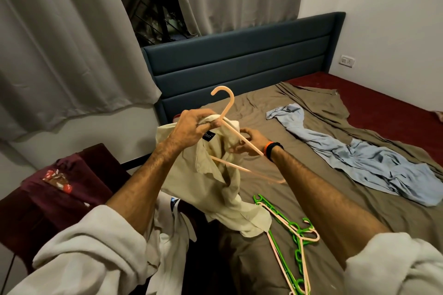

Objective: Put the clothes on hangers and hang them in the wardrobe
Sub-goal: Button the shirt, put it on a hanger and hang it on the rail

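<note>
The left hand (191,128) is curled tight around the collar of a pale yellow shirt (211,184) and the neck of a peach plastic hanger (236,135), pinching both together just under the hook, which sticks up above the knuckles. The right hand (249,142), with a dark band with an orange edge (272,149) at the wrist, has its fingers bent around the hanger's sloping arm and the shirt cloth beside it. One end of the hanger sits inside the shirt's open neck while the lower bar pokes out to the right; the rest of the shirt hangs down, its tail resting on the bed. Below it, on the olive-brown sheet (251,112), lies a loose bunch of green and pale pink hangers (291,239). Further right a light blue garment (354,158) sprawls across the sheet. Behind stands a dark blue padded headboard (239,60), with grey curtains (60,43) above and to the left.
</note>
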